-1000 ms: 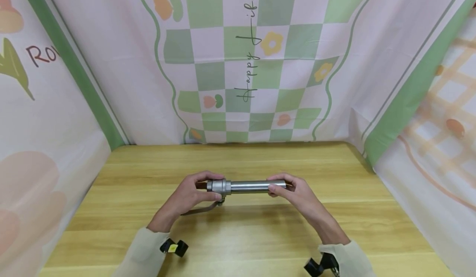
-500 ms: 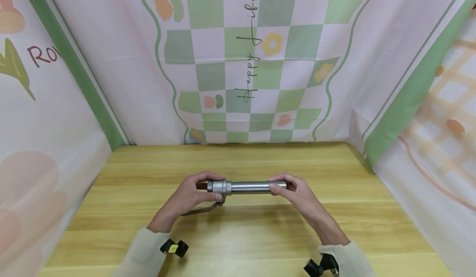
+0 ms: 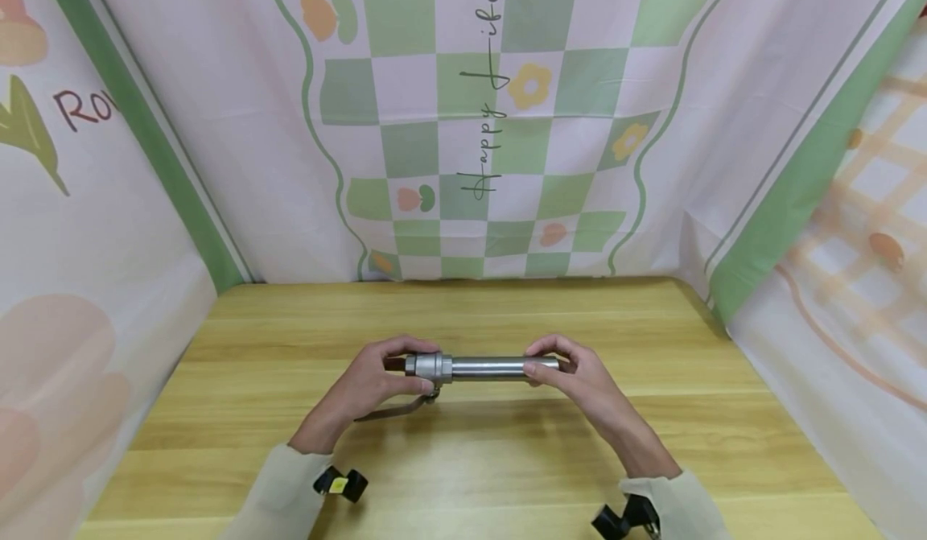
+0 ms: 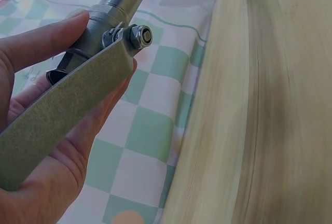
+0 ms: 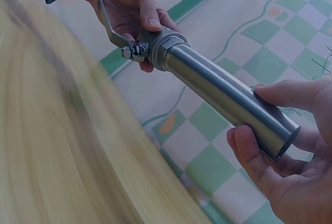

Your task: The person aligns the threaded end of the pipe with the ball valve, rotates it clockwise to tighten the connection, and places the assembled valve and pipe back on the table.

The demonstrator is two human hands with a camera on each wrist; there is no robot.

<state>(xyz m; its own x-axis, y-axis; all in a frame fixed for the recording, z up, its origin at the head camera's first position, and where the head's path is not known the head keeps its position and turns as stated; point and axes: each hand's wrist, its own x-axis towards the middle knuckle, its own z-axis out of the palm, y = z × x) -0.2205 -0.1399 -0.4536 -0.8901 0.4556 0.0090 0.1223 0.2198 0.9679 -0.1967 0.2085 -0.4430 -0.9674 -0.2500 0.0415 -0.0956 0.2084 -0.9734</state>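
Observation:
A metal ball valve (image 3: 429,365) and a straight steel pipe (image 3: 488,368) are joined end to end and held level above the table. My left hand (image 3: 368,387) grips the valve body, thumb on the near side and fingers on the far side. The valve's lever handle (image 4: 67,105) angles back past the left palm in the left wrist view. My right hand (image 3: 575,369) pinches the pipe near its free end between thumb and fingers. In the right wrist view the pipe's open end faces the right palm. The threads inside the joint are hidden.
The wooden table (image 3: 463,459) lies beneath both hands. A patterned cloth (image 3: 500,146) hangs along its back edge, with more cloth (image 3: 94,242) at the left and right sides. Small black devices (image 3: 340,484) are strapped to both wrists.
Both hands keep their holds on the valve and pipe. The joined piece has shifted very slightly toward me and to the right.

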